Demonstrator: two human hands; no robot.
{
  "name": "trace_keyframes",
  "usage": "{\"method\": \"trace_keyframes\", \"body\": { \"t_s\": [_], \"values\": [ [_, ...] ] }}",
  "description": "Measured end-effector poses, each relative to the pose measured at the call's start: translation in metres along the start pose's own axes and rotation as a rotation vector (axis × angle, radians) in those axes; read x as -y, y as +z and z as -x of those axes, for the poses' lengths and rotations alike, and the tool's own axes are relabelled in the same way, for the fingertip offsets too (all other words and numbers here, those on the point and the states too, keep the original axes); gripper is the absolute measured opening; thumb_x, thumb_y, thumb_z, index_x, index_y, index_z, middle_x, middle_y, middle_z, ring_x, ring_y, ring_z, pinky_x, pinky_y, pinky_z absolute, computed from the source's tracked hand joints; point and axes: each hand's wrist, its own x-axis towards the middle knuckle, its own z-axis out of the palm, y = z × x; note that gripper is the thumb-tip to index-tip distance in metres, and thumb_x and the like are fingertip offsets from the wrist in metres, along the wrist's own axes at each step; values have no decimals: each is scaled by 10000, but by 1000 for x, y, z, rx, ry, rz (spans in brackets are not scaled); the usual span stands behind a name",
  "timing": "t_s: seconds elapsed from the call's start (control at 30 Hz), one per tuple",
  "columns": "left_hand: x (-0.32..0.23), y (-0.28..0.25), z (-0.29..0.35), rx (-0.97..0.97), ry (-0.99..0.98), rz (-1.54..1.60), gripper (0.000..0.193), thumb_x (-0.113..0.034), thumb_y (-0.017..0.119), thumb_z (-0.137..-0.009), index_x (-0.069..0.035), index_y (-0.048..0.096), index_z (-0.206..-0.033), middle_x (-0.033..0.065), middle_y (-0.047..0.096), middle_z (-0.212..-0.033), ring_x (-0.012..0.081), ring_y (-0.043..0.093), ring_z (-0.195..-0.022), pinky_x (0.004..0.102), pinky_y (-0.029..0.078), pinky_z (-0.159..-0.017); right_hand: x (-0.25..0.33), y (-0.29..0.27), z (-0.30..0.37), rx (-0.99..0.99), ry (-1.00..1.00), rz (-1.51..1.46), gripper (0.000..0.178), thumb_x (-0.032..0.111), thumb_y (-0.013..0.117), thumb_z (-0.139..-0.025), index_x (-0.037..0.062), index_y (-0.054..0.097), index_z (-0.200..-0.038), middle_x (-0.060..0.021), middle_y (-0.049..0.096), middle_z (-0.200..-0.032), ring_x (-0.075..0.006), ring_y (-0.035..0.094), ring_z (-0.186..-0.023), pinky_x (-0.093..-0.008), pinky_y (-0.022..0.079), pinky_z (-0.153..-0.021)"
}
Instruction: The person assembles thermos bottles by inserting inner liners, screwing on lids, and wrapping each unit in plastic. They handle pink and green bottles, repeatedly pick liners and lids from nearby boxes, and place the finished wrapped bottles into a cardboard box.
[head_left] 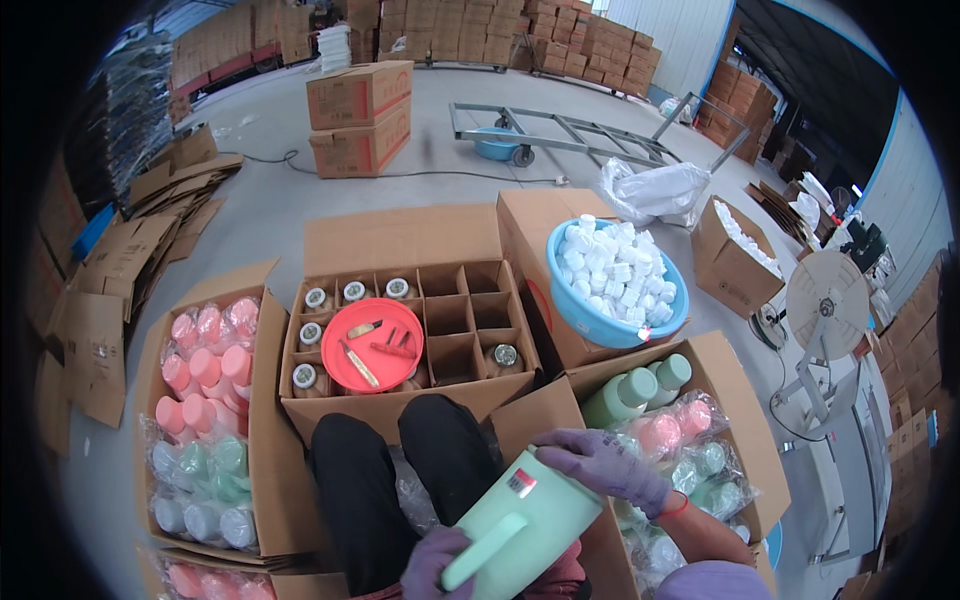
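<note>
A pale green jug (pixel 530 520) with a moulded handle is held over the lap between two gloved hands. The fingers (pixel 575 450) of the right hand (pixel 605 468) are curled over its upper rim, gripping it, while the left hand (pixel 432 562) is closed around the handle from below (its fingertips are hidden behind the handle).

Just to the right, an open carton (pixel 735 400) is filled with more jugs in green and pink, some wrapped in clear film. Ahead of the knees, a divided carton (pixel 400 245) holds capped bottles in its left cells and one in a right cell; several cells in between are seen bare, and a red lid (pixel 372 345) carrying small tools is laid across the left-centre cells. A blue basin (pixel 620 325) heaped with white caps is set on another carton behind the jugs.

To the left, a large carton (pixel 270 450) is packed with pink jugs above and green and grey ones below, all in film. Further cartons are stacked on the concrete floor (pixel 270 200) beyond.
</note>
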Motion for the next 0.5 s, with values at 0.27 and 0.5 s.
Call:
{"method": "trace_keyframes", "body": {
  "t_s": [0.27,0.5],
  "values": [
    [-14,-20,-65,42,118,-257,254,-91,641,-831,-22,722,-1061,164,719,-1060,332,694,-1018,428,506,-959,-39,38,-5,90,-66,-750,487,392,390,-1046,4,536,-1303,-113,609,-1226,-195,605,-1121,-336,456,-1028],
    [-18,-30,-93,90,-747,269,242,-123,586,-923,25,726,-1055,156,730,-984,230,691,-958,328,541,-844,-47,18,-11,-75,-575,-214,447,328,426,-1038,13,508,-1345,-135,554,-1290,-238,540,-1226,-355,413,-1072]
  ]
}}
